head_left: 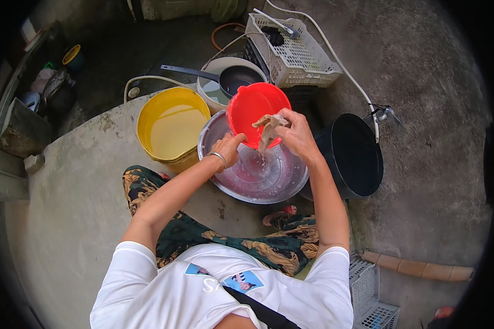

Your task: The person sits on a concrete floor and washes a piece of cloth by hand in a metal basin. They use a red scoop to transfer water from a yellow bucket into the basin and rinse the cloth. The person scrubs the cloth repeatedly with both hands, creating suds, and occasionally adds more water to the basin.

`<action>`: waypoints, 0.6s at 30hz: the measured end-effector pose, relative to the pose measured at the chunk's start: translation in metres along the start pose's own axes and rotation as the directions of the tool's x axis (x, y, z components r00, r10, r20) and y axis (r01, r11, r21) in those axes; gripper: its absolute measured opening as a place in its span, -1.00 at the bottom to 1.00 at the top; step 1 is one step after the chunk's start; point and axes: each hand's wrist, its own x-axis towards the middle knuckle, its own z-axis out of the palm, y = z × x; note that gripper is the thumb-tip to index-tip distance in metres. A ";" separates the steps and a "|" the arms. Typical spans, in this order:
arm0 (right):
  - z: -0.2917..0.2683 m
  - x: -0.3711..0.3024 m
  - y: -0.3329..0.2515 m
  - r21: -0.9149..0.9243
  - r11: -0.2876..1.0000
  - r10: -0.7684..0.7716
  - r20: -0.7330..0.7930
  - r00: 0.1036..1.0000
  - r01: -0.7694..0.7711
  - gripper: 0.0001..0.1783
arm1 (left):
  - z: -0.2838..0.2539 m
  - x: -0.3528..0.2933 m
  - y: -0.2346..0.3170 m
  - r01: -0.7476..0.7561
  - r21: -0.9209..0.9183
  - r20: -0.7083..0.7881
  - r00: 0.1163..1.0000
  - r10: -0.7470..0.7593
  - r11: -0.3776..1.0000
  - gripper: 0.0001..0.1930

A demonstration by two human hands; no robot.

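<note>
- Clamped left hand (228, 151) on edge of red bucket (255, 104), above metal basin (258, 183).
- Pinched crumpled tan cloth (267, 131) in right hand (298, 133), over bucket's near rim.
- Faced black pan (239, 78) over white bucket (205, 89), right of yellow bucket (187, 159).

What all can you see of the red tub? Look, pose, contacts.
The red tub is round, glossy and plastic-looking, with a small projection on its far-left rim. Its open mouth faces the camera; the exact tilt is hard to tell. It is over the far part of the metal basin. The left hand grips its near-left rim. The beige cloth hides part of its near-right side.
</note>
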 end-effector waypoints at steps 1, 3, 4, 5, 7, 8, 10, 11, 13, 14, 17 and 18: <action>0.000 0.007 0.004 -0.040 0.999 -0.017 -0.031 0.999 0.015 -0.86 | 0.002 0.000 0.001 -0.029 0.008 0.002 1.000 0.029 1.000 -0.57; 0.006 0.024 0.029 -0.120 0.992 -0.052 -0.090 0.995 0.041 -0.85 | 0.001 -0.002 0.007 -0.053 0.002 0.024 0.998 0.053 0.999 -0.57; 0.006 0.034 0.049 -0.204 0.979 0.031 0.051 0.998 -0.020 -0.82 | -0.001 -0.004 0.011 -0.067 -0.001 0.034 0.997 0.067 0.998 -0.57; 0.013 0.036 0.064 -0.418 0.908 0.057 0.069 0.996 -0.023 -0.78 | -0.003 -0.005 0.012 -0.084 0.003 0.032 0.996 0.084 0.996 -0.57; 0.025 0.034 0.091 -0.778 0.628 0.119 0.077 0.990 -0.015 -0.71 | -0.005 -0.005 0.015 -0.126 0.007 0.028 0.992 0.126 0.992 -0.58; 0.032 0.035 0.110 -0.770 0.638 0.091 0.103 0.990 0.021 -0.69 | -0.006 -0.006 0.015 -0.140 0.026 0.029 0.990 0.139 0.990 -0.55; 0.042 0.037 0.149 -0.755 0.651 0.041 0.143 0.989 0.083 -0.63 | -0.006 -0.005 0.018 -0.178 0.057 0.037 0.984 0.176 0.982 -0.49; 0.044 0.041 0.159 -0.748 0.654 0.010 0.162 0.987 0.116 -0.61 | -0.007 0.000 0.019 -0.179 0.009 0.030 0.983 0.179 0.984 -0.42; 0.054 0.036 0.153 -0.596 0.764 -0.055 0.320 0.946 0.246 -0.70 | -0.005 0.000 0.016 -0.162 -0.086 0.032 0.986 0.165 0.983 -0.28; 0.065 0.034 0.150 -0.498 0.840 -0.072 0.289 0.954 0.214 -0.74 | -0.005 0.001 0.015 -0.151 -0.092 0.075 0.985 0.158 0.984 -0.21; 0.082 0.038 0.122 0.022 0.996 0.088 0.139 0.986 -0.092 -0.84 | -0.003 0.003 0.023 -0.100 -0.111 0.180 0.977 0.119 0.989 -0.03; 0.084 0.046 0.112 0.242 0.949 0.182 0.107 0.977 -0.203 -0.87 | 0.000 0.005 0.024 -0.068 -0.111 0.194 0.977 0.089 0.991 0.00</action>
